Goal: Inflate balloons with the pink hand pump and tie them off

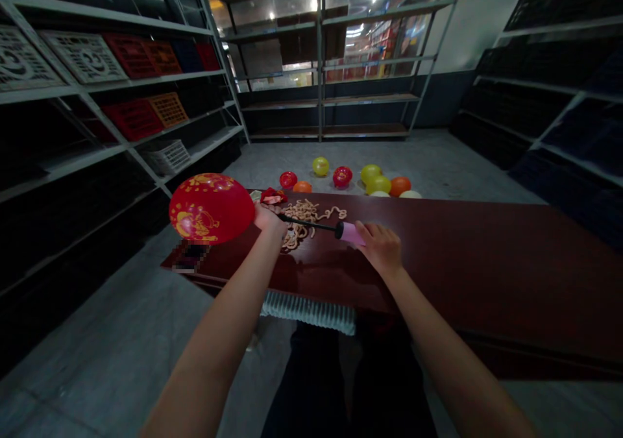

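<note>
Though beyond the big balloon (212, 208), crates (131, 55), contents unclear.

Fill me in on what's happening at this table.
A person's left hand holds a plump red balloon by one end. The right hand grips the pink part of a pump, whose dark rod shows between the two hands. Beige twisted strips lie on the table, and more round balloons show beyond it.

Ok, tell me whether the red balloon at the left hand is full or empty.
Full of air: the red balloon at the left hand is rounded and taut.
</note>
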`<state>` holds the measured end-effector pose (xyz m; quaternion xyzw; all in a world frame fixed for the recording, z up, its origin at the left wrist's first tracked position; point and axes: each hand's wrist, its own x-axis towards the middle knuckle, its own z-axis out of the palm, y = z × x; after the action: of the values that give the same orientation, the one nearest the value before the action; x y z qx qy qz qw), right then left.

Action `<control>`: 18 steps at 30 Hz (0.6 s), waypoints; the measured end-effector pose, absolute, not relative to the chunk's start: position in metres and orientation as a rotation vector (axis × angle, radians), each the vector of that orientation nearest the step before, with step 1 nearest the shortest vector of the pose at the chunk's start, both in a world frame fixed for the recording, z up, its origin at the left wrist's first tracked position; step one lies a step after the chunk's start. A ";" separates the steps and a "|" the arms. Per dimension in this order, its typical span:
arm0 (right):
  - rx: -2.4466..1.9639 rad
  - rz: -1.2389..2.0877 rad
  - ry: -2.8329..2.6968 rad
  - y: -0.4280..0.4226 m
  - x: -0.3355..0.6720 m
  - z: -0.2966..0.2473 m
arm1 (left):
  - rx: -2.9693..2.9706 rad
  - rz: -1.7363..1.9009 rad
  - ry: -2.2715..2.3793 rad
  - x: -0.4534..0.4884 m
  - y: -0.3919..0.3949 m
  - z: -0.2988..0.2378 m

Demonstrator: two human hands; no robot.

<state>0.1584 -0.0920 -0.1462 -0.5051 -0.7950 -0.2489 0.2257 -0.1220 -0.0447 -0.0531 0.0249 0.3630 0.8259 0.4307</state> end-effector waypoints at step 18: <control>-1.538 -0.582 -2.079 -0.087 0.157 -0.147 | 0.144 2.004 0.769 0.015 -0.026 -0.078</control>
<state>0.1575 -0.0870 -0.1466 -0.5628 -0.7608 -0.2129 0.2431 0.0155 -0.0260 -0.0780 0.0589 0.3145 0.8196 0.4752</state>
